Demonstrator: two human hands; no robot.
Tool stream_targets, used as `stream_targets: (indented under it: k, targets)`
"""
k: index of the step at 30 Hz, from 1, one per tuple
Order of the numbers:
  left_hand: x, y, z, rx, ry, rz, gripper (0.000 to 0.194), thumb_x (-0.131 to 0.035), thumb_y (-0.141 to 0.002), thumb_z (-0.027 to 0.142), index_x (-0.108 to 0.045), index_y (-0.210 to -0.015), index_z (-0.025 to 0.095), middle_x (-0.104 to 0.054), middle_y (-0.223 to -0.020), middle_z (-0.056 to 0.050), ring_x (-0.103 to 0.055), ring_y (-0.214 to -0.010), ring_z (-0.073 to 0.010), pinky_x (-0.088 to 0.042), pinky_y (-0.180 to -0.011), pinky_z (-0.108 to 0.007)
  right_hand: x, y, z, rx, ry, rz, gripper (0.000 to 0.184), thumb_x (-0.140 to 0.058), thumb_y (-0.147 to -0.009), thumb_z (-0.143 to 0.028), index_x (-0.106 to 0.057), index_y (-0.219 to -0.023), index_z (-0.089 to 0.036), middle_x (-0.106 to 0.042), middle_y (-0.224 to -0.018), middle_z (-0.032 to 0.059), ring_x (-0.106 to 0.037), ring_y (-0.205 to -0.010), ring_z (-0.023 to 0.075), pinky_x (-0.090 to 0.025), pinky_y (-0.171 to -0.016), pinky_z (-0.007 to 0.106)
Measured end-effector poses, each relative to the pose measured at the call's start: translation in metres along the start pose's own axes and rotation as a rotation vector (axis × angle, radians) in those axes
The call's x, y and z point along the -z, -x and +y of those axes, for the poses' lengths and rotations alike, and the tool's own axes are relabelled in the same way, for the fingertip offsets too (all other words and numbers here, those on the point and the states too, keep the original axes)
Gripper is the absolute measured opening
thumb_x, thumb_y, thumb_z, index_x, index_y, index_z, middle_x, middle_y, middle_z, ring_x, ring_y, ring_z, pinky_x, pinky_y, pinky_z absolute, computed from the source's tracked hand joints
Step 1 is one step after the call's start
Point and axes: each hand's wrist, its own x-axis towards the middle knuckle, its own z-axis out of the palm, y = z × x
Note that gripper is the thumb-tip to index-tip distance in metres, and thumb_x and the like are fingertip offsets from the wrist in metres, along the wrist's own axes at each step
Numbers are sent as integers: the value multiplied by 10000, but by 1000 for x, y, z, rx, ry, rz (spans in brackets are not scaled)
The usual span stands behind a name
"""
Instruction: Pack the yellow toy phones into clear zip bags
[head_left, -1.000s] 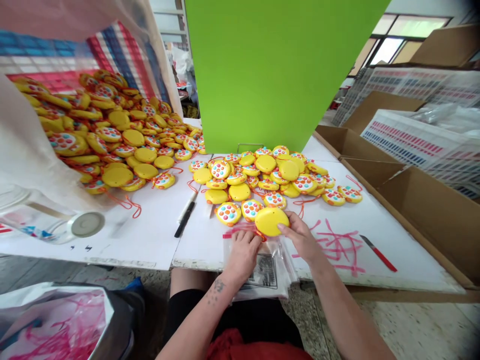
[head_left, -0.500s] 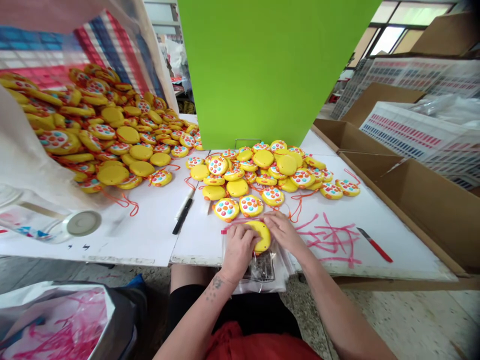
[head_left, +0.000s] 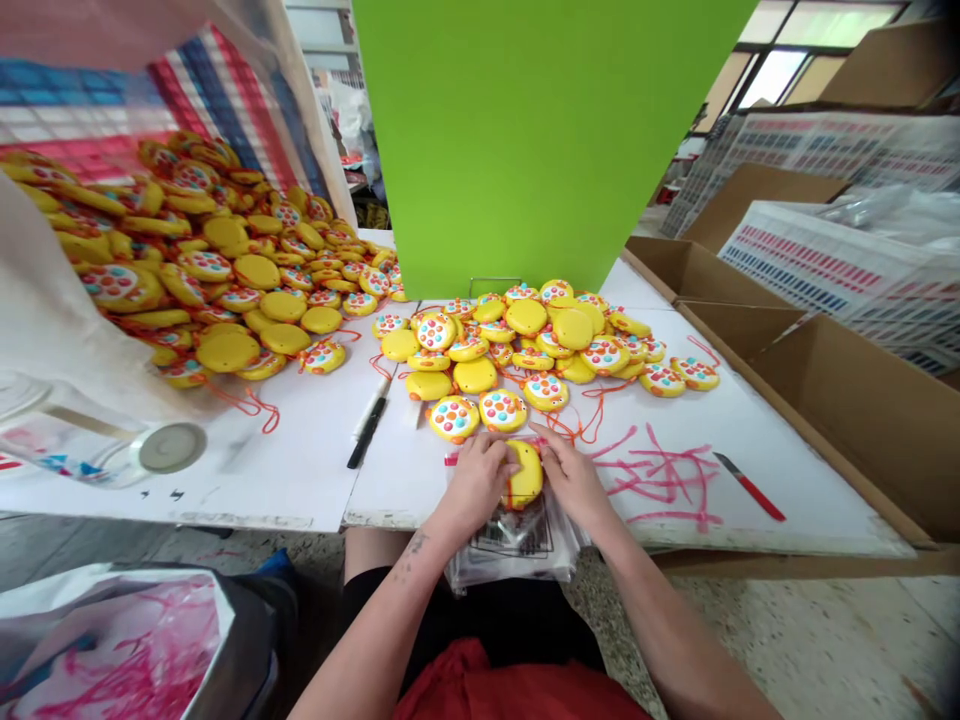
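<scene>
No word, brand or number is legible across this workplace. At six o'clock in the view, black-framed fine print [head_left: 525, 540] runs over a clear plastic bag [head_left: 566, 570] at the table's edge, its lines too small to make out. Toward eight o'clock, two small black marks [head_left: 176, 494] sit side by side on the white tabletop [head_left: 255, 495]; whether they are characters cannot be told. Near nine o'clock, a red mark [head_left: 9, 463] is cut off and unreadable.
</scene>
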Motion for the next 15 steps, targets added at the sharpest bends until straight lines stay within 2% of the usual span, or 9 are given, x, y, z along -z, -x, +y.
stream_targets:
  k: [2,4,5,7,9,10,12,14,15]
  targets:
    - [2,1,7,29,-35,-10,78,-515,-875,163,-574,-829,187,-644,-933,-69,-579,-930,-228,-442,-883,-405,-1,0,-6,59,-93,45,412,-414,-926,-328,-558,-1307,-265,-645,-1238,70,-604,-1110,270,-487,-933,445]
    - [3,4,13,36,-10,-24,109,-482,-901,190,-563,-827,191,-634,-820,-44,-578,-841,-214,-432,-855,-392,-1,1,-11,72,-205,57,412,-433,-931,-380,-548,-1311,-266,-614,-1290,64,-578,-1165,261,-484,-962,432]
    - [4,6,14,39,20,13,103,-488,-906,217,-566,-843,193,-637,-831,-46,-575,-856,-217,-425,-867,-395,0,1,-13,46,-269,48,428,-439,-932,-408,-530,-1327,-270,-634,-1256,70,-606,-1127,259,-512,-927,425]
    - [7,11,12,78,103,194,121,-521,-898,281,-573,-956,189,-637,-980,-82,-557,-979,-239,-412,-913,-409,2,3,-18,-45,-390,23,482,-443,-932,-459,-471,-1377,-278,-703,-1081,80,-686,-938,252,-571,-789,406]
    - [8,14,6,178,254,351,315,-537,-888,344,-514,-1153,174,-587,-1147,-122,-542,-1059,-248,-432,-911,-400,5,5,-21,-110,-469,17,535,-448,-928,-492,-423,-1415,-271,-725,-881,70,-707,-757,244,-586,-681,394]
    - [8,15,2,239,361,356,406,-530,-889,373,-463,-1234,168,-574,-1171,-130,-561,-1040,-240,-458,-871,-382,6,5,-22,-119,-482,23,550,-451,-926,-500,-417,-1421,-263,-720,-816,64,-704,-715,245,-585,-665,397]
    - [5,15,-6,338,567,234,457,-525,-882,424,-462,-1249,161,-615,-1065,-103,-611,-902,-211,-493,-746,-327,8,5,-23,-115,-466,32,541,-441,-932,-492,-423,-1418,-256,-714,-775,65,-701,-707,251,-582,-664,404]
    - [0,15,-12,384,685,102,370,-551,-855,446,-577,-1077,152,-644,-870,-50,-609,-756,-177,-481,-653,-279,8,2,-22,-75,-385,47,490,-411,-949,-447,-450,-1400,-261,-722,-875,83,-699,-781,259,-577,-700,418]
    - [-2,15,-14,396,718,72,326,-569,-839,449,-612,-962,151,-638,-790,-31,-595,-702,-161,-470,-625,-262,8,1,-21,-28,-312,72,460,-406,-952,-413,-475,-1381,-262,-717,-968,95,-691,-855,265,-568,-753,434]
